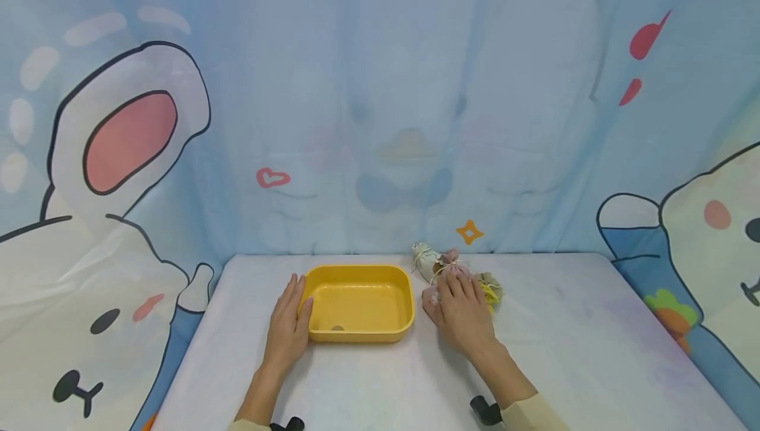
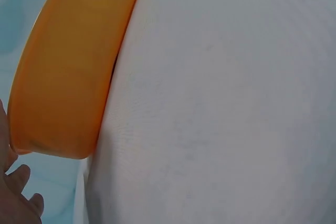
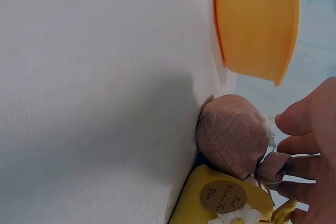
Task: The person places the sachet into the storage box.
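Note:
A yellow rectangular plastic tray (image 1: pixel 363 337) sits on the table. My left hand (image 1: pixel 288 322) rests against the tray's left side with fingers extended; in the left wrist view, fingertips appear beside the tray's wall (image 2: pixel 68 66). My right hand (image 1: pixel 463 312) lies over a cluster of small tied cloth pouches right of the tray. In the right wrist view, its loosely bent fingers are by the gathered neck of a dusty-pink pouch (image 3: pixel 231 135), thumb apart. Next to that is a mustard-yellow pouch (image 3: pixel 189 200) with a round brown label and a white flower. A whitish pouch (image 1: pixel 424 262) lies behind.
A white cloth covers the table (image 1: pixel 368 391). At its back edge hangs a light-blue curtain (image 1: pixel 380 88) printed with cartoon animals. Inside the tray, near its front wall, is a small greyish round spot (image 1: pixel 337 328). A greenish pouch (image 1: pixel 493 283) lies right of my right hand.

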A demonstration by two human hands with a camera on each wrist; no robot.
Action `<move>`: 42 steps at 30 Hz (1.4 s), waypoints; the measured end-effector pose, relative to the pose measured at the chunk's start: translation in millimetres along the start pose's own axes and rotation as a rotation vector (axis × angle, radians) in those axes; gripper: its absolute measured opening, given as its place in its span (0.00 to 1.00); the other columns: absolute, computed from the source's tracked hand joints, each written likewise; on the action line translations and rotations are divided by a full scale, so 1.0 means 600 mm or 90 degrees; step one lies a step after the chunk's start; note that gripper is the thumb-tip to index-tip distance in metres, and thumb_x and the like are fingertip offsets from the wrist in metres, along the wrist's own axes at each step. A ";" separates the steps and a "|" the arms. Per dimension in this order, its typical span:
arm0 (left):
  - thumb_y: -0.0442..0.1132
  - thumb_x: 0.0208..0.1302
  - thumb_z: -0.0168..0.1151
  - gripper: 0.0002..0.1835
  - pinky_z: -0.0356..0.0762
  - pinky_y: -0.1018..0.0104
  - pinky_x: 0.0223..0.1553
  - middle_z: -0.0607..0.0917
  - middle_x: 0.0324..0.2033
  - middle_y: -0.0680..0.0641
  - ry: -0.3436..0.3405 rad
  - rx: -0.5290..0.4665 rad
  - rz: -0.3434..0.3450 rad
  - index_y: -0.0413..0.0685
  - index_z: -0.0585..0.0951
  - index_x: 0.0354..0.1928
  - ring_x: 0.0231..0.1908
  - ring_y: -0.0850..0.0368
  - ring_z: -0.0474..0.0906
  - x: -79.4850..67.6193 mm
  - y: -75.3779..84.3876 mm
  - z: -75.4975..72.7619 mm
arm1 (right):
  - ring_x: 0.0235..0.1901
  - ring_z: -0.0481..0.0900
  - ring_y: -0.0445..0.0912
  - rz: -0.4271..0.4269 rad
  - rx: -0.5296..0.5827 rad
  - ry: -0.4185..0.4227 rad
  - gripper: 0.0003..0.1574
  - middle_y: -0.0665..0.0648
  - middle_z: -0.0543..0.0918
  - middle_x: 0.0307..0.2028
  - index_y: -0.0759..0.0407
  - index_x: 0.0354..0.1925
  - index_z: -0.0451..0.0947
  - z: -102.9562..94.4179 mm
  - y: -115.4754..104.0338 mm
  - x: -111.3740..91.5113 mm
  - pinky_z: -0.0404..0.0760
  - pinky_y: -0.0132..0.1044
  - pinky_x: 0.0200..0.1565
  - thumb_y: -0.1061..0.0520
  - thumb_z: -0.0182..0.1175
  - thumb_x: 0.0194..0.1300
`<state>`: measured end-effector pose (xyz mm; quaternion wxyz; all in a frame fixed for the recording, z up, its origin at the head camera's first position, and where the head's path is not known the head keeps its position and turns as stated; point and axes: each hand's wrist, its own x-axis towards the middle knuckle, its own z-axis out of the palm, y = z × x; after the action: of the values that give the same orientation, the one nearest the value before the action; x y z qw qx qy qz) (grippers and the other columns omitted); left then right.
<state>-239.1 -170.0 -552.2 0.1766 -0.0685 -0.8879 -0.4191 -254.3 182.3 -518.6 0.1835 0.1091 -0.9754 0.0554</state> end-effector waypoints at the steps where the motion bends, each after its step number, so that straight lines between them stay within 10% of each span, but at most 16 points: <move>1: 0.52 0.84 0.44 0.31 0.48 0.39 0.82 0.56 0.82 0.44 -0.002 -0.006 -0.006 0.48 0.60 0.81 0.81 0.41 0.53 -0.001 -0.001 0.001 | 0.72 0.68 0.62 0.000 0.000 0.009 0.35 0.66 0.76 0.69 0.65 0.68 0.75 0.002 0.000 0.000 0.57 0.63 0.79 0.45 0.63 0.73; 26: 0.49 0.85 0.45 0.26 0.63 0.48 0.77 0.72 0.75 0.45 0.025 -0.140 -0.064 0.50 0.68 0.78 0.75 0.45 0.67 -0.012 -0.033 0.019 | 0.63 0.69 0.64 0.006 -0.109 -0.054 0.35 0.67 0.78 0.54 0.66 0.58 0.80 0.010 0.014 0.004 0.60 0.64 0.75 0.42 0.70 0.66; 42: 0.50 0.84 0.46 0.25 0.64 0.48 0.77 0.74 0.74 0.47 0.033 -0.154 -0.084 0.58 0.70 0.77 0.75 0.47 0.68 -0.010 -0.037 0.026 | 0.59 0.81 0.62 -0.008 -0.036 -0.053 0.32 0.64 0.86 0.52 0.63 0.58 0.79 0.005 0.011 0.009 0.57 0.66 0.77 0.49 0.76 0.61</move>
<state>-243.2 -172.2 -579.6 0.1619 -0.0200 -0.8286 -0.5356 -261.8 187.0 -519.9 0.1460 0.1119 -0.9827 0.0217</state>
